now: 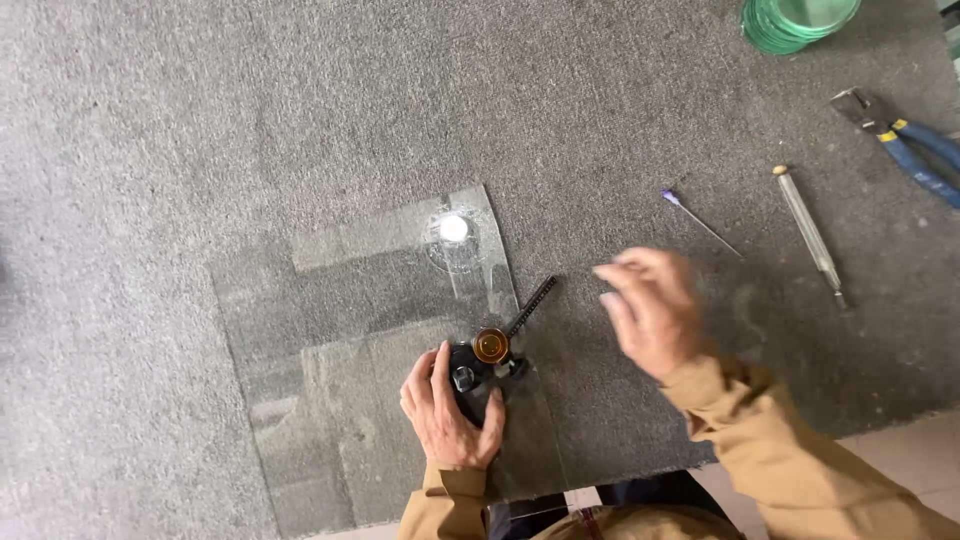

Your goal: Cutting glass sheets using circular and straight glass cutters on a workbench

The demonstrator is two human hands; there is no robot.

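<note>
A clear glass sheet (330, 350) lies flat on grey carpet. On its right part stands a circle glass cutter (490, 350) with a black base, a brass knob and a dark toothed bar reaching up to the right. My left hand (448, 410) presses down on the black base, fingers wrapped around it. My right hand (652, 308) hovers blurred above the carpet to the right of the cutter, fingers spread, holding nothing. Both sleeves are tan.
A bright light glare (454, 228) shows on the glass. To the right lie a thin purple-tipped needle (700, 222), a metal rod tool (810, 235) and blue-handled pliers (905, 145). A stack of green glass discs (795, 20) sits at the top edge. Tiled floor (900, 450) begins bottom right.
</note>
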